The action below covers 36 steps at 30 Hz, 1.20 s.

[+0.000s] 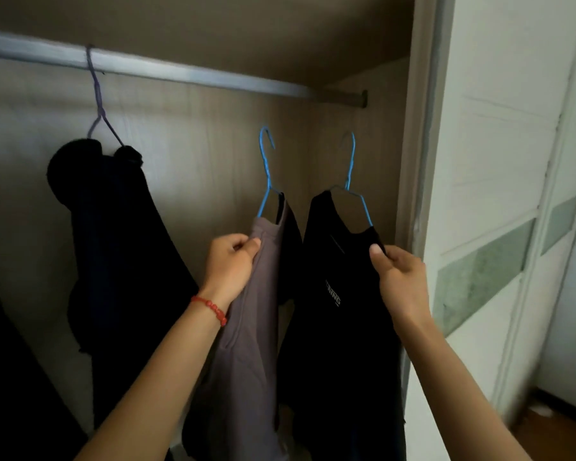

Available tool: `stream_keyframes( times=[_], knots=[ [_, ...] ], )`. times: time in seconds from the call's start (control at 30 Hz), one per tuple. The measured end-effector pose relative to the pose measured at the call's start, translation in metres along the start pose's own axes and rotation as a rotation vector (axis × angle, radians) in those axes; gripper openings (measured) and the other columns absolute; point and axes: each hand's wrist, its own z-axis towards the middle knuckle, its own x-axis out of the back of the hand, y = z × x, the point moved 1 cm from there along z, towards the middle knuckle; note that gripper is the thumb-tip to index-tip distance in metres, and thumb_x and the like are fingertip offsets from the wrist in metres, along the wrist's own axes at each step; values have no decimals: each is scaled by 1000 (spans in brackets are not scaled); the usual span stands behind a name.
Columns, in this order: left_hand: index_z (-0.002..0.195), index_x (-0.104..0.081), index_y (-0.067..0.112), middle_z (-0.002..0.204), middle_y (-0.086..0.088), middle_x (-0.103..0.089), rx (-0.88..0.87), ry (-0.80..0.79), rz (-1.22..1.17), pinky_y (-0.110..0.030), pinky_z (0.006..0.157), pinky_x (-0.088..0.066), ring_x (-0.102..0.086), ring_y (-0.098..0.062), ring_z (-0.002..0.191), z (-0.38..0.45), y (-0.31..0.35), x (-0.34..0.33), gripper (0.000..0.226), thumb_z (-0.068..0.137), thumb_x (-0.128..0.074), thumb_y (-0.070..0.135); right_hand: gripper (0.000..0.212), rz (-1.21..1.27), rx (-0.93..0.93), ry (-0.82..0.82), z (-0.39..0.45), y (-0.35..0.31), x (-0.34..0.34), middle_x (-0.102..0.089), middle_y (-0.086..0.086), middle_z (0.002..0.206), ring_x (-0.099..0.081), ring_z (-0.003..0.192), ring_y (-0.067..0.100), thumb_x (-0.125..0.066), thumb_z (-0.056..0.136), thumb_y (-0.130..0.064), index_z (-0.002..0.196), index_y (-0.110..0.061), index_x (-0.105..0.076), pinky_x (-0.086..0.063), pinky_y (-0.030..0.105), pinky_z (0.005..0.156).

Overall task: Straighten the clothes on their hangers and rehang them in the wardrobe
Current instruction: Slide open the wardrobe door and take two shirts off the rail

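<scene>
Now both hands aloft under the rail (213, 79), left hand (228, 264) pinching grey garment (246, 327), right hand (401, 281) pinching black shirt (340, 327).

Home bedroom, wardrobe rail (180, 73) (clothes hung)

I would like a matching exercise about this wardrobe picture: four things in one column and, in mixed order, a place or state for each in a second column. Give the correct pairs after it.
Column 1
1. purple hanger
2. grey garment
3. black T-shirt
4. red bead bracelet

Column 2
A. worn on the left wrist
B. hooked over the rail
C. pinched at the shoulder by the right hand
D. gripped at the edge by the left hand

Pairs: 1-B, 2-D, 3-C, 4-A
</scene>
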Motion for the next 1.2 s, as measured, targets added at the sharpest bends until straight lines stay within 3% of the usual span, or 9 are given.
stream_keyframes(
  times=[0.13,0.3,0.4,0.57,0.7,0.8,0.9,1.03,1.2],
  knots=[
    [69,-58,-6,64,-12,-44,75,-133,-51,-15,44,-25,-36,-15,58,-63,-33,-1,23,88,-55,7,36,27,-97,5,-73,37,40,-29,7,56,-26,51,14,-53,92,-17,62,-1,-42,-20,24,44],
    [58,-54,7,59,-7,-47,133,-258,-98,-10,44,-30,-42,-3,50,-127,-61,5,29,87,-55,6,37,29,-225,9,-159,62,90,-42,6,59,-36,54,14,-65,83,-34,71,1,-58,-27,20,45],
    [62,-56,6,65,-13,-50,129,-357,-111,-15,49,-32,-42,-9,56,-158,-71,9,25,87,-55,6,25,7,-247,81,-205,60,116,-43,-1,54,-37,48,4,-53,92,-13,68,-7,-61,-28,13,42],
    [64,-58,4,59,-9,-52,114,-500,-126,-11,44,-30,-44,-8,54,-212,-77,7,23,87,-55,6,25,-28,-349,200,-276,47,155,-50,-10,46,-42,41,1,-46,94,-8,73,-4,-60,-33,11,41],
    [64,-55,0,42,4,-46,70,-614,-152,-10,41,-27,-40,-1,42,-253,-67,-1,24,88,-55,5,51,-62,-383,305,-329,29,182,-41,7,56,-39,46,12,-62,78,-44,75,7,-57,-30,15,42],
    [60,-52,6,45,14,-54,58,-680,-209,-7,40,-28,-42,2,40,-279,-59,-2,29,88,-54,5,71,-117,-409,426,-372,13,205,-47,11,64,-45,53,19,-70,55,-68,80,-2,-66,-35,15,47],
    [58,-49,19,48,18,-58,50,-744,-240,-7,41,-31,-47,3,42,-307,-48,-7,33,88,-55,7,68,-133,-427,542,-408,0,226,-51,12,65,-50,52,18,-73,49,-71,80,-10,-71,-38,14,48],
    [61,-53,14,47,5,-56,98,-786,-275,-7,46,-37,-54,5,48,-338,-33,-33,26,86,-58,9,62,-123,-420,669,-433,-13,248,-65,-3,56,-59,46,7,-76,43,-68,78,-17,-75,-44,11,45],
    [72,-58,8,61,-2,-61,195,-835,-351,-28,56,-49,-57,-9,52,-375,-8,-79,16,86,-58,14,57,-235,-452,854,-450,-10,281,-61,5,61,-57,53,14,-73,49,-67,75,-16,-74,-47,15,49]
  ],
)
